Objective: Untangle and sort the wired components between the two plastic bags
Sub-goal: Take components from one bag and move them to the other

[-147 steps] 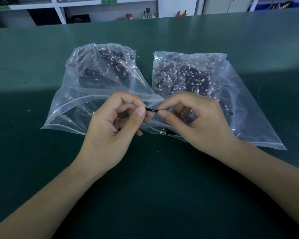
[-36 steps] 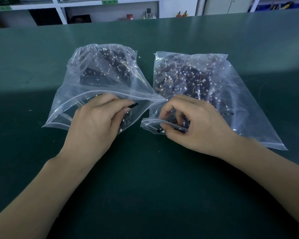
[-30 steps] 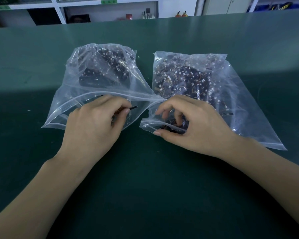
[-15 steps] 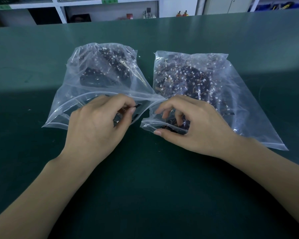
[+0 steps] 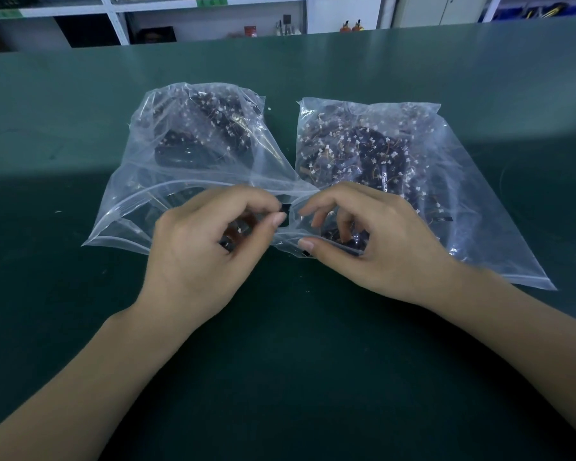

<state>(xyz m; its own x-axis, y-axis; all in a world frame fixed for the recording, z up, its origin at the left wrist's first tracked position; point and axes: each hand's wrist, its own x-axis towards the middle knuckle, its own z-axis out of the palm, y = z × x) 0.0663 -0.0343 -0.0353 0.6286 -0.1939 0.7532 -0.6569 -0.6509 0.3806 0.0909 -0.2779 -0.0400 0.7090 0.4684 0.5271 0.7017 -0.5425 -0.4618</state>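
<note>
at six o'clock of both bags, left hand (image 5: 197, 247) pinches a wired component (image 5: 284, 207); right hand (image 5: 373, 241) grips the right bag (image 5: 479, 201) mouth; tease wires apart gently.

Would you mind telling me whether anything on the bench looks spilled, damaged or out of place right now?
Nothing stands out. Both bags, the left bag and the right bag, lie open-mouthed on the green mat with their wired components inside. A tiny white speck sits between them, too small to identify.
</note>
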